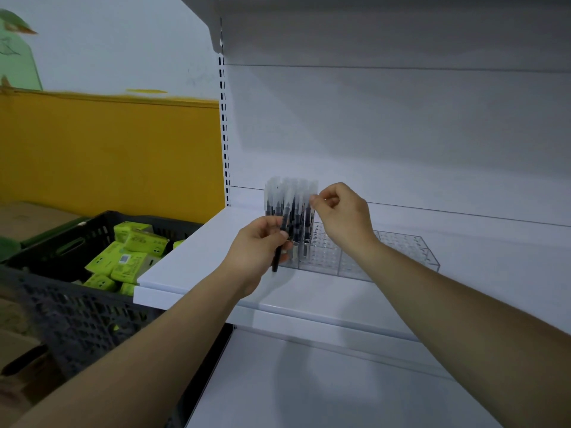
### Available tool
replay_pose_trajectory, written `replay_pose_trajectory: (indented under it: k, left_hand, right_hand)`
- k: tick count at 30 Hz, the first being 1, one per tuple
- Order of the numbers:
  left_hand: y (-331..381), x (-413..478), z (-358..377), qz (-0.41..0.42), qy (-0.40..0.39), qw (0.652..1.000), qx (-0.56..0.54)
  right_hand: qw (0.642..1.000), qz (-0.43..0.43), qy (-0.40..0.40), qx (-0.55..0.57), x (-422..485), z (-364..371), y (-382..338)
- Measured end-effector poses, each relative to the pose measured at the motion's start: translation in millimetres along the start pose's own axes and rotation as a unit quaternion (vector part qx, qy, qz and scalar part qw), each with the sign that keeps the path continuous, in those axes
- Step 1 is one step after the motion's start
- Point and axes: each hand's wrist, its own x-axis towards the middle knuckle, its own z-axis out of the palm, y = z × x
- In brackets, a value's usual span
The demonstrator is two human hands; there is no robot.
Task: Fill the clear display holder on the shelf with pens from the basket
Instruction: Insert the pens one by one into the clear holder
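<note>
clear holder (401, 247): pens (293, 211) upright, left end | basket (46, 295): green boxes (129, 261) | left hand (261, 245) grips black pen (276, 261) | right hand (344, 216) pinches pen cap (314, 189)

black pens (290, 217), clear holder (364, 254), white shelf (309, 291)

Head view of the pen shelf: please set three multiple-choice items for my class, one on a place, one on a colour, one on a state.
1. Where does the clear display holder stand? A on the white shelf; B on a chair; C on the floor.
2. What colour are the boxes in the basket? A red; B lime green; C blue.
3. What is the left hand doing? A gripping a dark pen; B lying flat; C hanging empty.
Answers: A, its base rests on the shelf board; B, green packs fill the basket; A, fingers curl round the barrel.
</note>
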Motion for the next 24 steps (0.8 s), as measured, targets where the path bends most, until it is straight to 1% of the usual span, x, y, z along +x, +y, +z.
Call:
replay_pose_trajectory:
  k: [2,6,9,10,12,13,14,16,17,18,19,21,22,24]
  left_hand:
    - [1.5,-0.9,1.4,0.006,-0.005,1.0,-0.002]
    - [5.5,-3.6,6.7,0.016,-0.017,1.0,0.009]
    - [6.8,-6.1,7.6,0.024,-0.024,0.999,0.013]
    - [5.8,-6.1,6.2,0.028,-0.021,0.999,0.034]
    - [2.8,-9.2,0.2,0.041,-0.011,0.989,0.141]
    - [-0.3,-12.0,-4.1,0.052,-0.011,0.975,0.215]
    - [-4.0,-15.5,-8.8,0.066,-0.013,0.952,0.297]
    - [-13.8,-21.6,-18.5,0.086,-0.025,0.884,0.458]
    - [-19.6,-23.5,-22.8,0.082,-0.037,0.848,0.522]
    - [-25.0,-25.5,-26.1,0.073,-0.051,0.817,0.569]
    - [-29.5,-27.5,-28.3,0.062,-0.065,0.794,0.602]
    - [-36.7,-31.4,-31.1,0.056,-0.084,0.763,0.638]
    - [-39.3,-33.3,-31.6,0.059,-0.09,0.756,0.646]
    - [-43.0,-36.1,-32.8,0.072,-0.092,0.75,0.651]
  right_hand:
    - [0.999,-0.027,-0.013,0.014,-4.2,-4.4,-9.6]
    - [0.995,-0.057,-0.086,0.007,-13.7,-6.4,-25.3]
    - [0.994,-0.051,-0.092,0.016,-13.7,-5.6,-28.6]
    - [0.995,-0.044,-0.083,0.026,-12.6,-6.2,-29.6]
    - [0.997,-0.031,-0.05,0.046,-8.8,-9.1,-30.4]
    - [0.998,-0.028,-0.036,0.053,-6.4,-11.3,-30.2]
    - [0.998,-0.028,-0.025,0.055,-4.6,-13.3,-29.7]
    - [0.998,-0.03,-0.009,0.05,-1.6,-15.5,-27.1]
    - [0.998,-0.03,-0.003,0.049,-0.1,-15.7,-25.1]
    - [0.998,-0.028,0.002,0.048,1.0,-15.7,-23.3]
    - [0.998,-0.028,0.005,0.047,1.8,-15.5,-22.0]
    - [0.998,-0.033,0.011,0.043,2.7,-14.7,-19.3]
    - [0.998,-0.035,0.013,0.041,3.4,-13.9,-17.7]
    - [0.999,-0.033,0.013,0.041,4.3,-12.3,-15.1]
